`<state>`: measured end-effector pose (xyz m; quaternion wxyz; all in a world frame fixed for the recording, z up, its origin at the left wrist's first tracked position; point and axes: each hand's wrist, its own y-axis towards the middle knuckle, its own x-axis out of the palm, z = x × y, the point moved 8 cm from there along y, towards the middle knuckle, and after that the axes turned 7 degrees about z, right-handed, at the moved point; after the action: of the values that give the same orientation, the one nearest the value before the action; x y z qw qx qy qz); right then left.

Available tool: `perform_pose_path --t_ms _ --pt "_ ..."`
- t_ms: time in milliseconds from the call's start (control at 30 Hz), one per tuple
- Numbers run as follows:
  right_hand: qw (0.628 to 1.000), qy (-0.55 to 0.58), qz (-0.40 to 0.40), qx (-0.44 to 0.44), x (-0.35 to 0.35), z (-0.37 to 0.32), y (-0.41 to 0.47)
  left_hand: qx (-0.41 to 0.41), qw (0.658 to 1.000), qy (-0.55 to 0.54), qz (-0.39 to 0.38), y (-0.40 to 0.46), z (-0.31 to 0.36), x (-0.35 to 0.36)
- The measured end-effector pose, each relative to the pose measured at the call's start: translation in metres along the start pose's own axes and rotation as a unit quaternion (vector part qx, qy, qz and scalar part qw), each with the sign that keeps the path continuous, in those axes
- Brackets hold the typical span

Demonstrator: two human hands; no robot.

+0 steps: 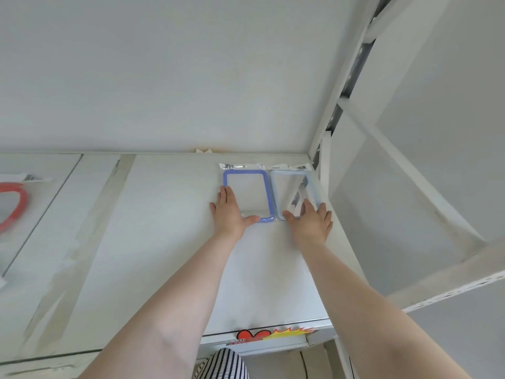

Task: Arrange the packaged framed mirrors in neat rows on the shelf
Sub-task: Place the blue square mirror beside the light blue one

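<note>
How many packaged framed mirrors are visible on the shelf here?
3: a purple-framed mirror at the back, a pale blue-framed mirror beside it near the right corner, and a red-framed mirror cut off by the left edge. More may lie outside the view.

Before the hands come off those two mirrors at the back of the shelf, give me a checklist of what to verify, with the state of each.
1. Blue-framed mirror lies flat on the shelf: ok.
2. Pale-framed mirror lies beside it, long sides parallel: ok.
3. Near edges of the two in one line: ok, roughly level.
4. Far ends against the back wall: cannot tell; the package flaps hide the gap.
5. Left hand flat on the blue frame's near left corner, gripping nothing: ok.
6. Right hand flat on the pale frame's near end: ok.
</note>
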<state>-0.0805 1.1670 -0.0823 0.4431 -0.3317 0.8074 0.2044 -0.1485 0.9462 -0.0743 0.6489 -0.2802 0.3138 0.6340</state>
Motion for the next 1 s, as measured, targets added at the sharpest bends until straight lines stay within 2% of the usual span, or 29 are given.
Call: perform_pose_path --t_ms 367,600,733,1000 --pt "1.000 -0.007 -0.011 0.003 -0.002 -0.002 -0.001 0.001 1.000 0.010 -0.027 0.005 0.001 0.003" --pt "0.998 0.017 0.011 -0.056 -0.031 -0.018 -0.016 0.024 1.000 -0.002 0.011 -0.004 0.014 -0.021" --pt "0.992 0.051 -0.045 -0.109 -0.053 -0.041 -0.043 0.060 0.998 0.031 -0.012 -0.030 0.029 -0.046" --pt "0.975 0.005 -0.126 -0.181 -0.085 -0.061 -0.123 0.136 0.980 0.125 -0.071 -0.106 0.046 -0.092"
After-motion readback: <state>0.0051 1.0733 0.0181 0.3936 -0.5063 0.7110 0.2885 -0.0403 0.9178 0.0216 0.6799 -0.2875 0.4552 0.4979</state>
